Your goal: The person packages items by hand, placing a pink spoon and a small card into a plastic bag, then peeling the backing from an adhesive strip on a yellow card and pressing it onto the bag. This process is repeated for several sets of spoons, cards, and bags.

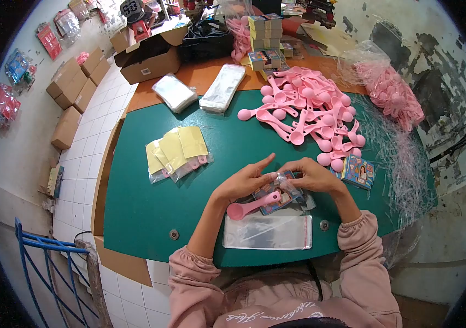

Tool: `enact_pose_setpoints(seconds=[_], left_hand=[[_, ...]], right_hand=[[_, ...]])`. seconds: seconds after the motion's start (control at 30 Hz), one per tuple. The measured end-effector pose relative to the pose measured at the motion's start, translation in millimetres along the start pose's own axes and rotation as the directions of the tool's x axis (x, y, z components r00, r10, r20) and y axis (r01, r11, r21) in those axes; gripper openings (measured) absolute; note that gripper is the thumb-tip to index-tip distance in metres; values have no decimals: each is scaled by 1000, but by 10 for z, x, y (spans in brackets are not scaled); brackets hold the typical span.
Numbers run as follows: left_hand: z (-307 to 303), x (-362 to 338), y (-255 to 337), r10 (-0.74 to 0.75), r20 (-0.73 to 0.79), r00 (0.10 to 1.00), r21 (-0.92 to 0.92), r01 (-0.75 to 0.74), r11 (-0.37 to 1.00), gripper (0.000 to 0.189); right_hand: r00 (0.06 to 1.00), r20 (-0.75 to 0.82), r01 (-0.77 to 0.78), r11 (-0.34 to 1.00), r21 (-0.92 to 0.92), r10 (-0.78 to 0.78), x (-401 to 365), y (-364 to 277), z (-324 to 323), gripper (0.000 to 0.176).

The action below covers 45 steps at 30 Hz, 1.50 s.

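Observation:
A printed card in clear plastic (289, 192) lies between my hands near the table's front. My left hand (245, 179) touches its upper left side, index finger raised and apart from the thumb. At the card's upper right, my right hand (312, 175) has its fingers bent together on the plastic. A pink spoon (253, 206) lies across the card's lower left. Below it rests a stack of clear bags (268, 232). Packed pouches with yellow cards (178, 148) are at the left; to the right of my right hand lies a stack of printed cards (357, 172).
A large heap of pink spoons (309, 109) covers the back right of the green table (151, 224). Two stacks of clear bags (175, 93) (222, 88) and card bundles (266, 33) stand farther back. Plastic scraps (402, 164) spread along the right edge.

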<state>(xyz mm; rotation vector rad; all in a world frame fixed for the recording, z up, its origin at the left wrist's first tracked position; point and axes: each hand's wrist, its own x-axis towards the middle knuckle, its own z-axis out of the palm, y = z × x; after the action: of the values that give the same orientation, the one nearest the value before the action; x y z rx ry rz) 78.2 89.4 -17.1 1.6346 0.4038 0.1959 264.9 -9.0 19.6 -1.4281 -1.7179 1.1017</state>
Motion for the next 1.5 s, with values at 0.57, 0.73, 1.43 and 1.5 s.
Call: enact_pose_setpoints(seconds=[0.57,0.73,1.43,1.5], left_hand=[[-413,-410,192,-164,-15,986,-196,158,968,45],[-405,-418,193,-133,-23,991,-200,126,972,45],[-453,-387,88,-159,-80,984,-154,145,977,35],[-464,-386,80,-130,-120,984,-128,115,985,33]], right_hand=[[961,-5,-260,910,323,276,-92,56,-165,24],[956,-226,-128,959,255,188,2,142,22,22],[967,-255,-5,1000,31,13,31,131,-7,22],[948,-257,162,981,-111,-186,34,113,-13,22]])
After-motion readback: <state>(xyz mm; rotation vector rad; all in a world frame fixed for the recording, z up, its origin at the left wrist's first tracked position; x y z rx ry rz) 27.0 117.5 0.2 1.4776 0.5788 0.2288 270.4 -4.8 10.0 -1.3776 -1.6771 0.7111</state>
